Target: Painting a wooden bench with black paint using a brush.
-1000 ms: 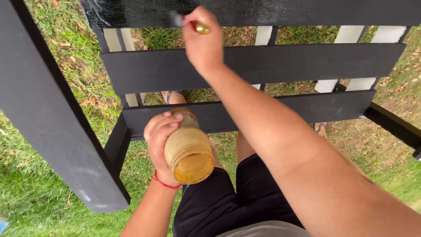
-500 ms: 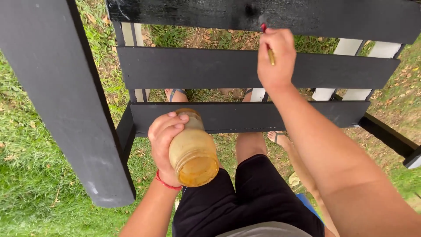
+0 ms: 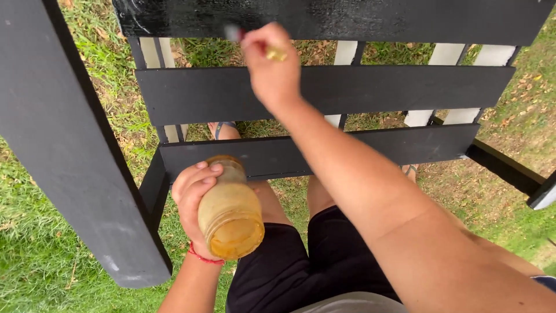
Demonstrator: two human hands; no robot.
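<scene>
Shorts [image 3: 289, 272], black, cover the person's lap at the bottom of the view, with bare knees showing just beyond them. Just left of the knees, the left hand [image 3: 194, 197] wraps its grip closed around a cloudy amber jar [image 3: 230, 214], held tilted so its base faces the camera; a red string bracelet [image 3: 202, 256] circles that wrist. A wide black-painted plank [image 3: 69, 150] runs diagonally down the left side, close to the camera and just beside the jar hand.

Beyond the knees stands a slatted wooden frame. Its lowest black slat [image 3: 347, 153] lies behind the jar, the middle black slat [image 3: 347, 90] sits above it, and pale unpainted uprights [image 3: 159, 55] show through the gaps. A foot in a sandal [image 3: 223, 130] rests on the grass [image 3: 35, 272] between the lower two slats.

Farthest out, the right hand [image 3: 272, 69] reaches forward with its grip pinched shut on a small paintbrush [image 3: 255, 43] with a brass-coloured ferrule. The brush tip touches the lower edge of the top slat [image 3: 347, 17], which looks glossy and wet with black paint. Dry leaves lie scattered on the ground past the frame.
</scene>
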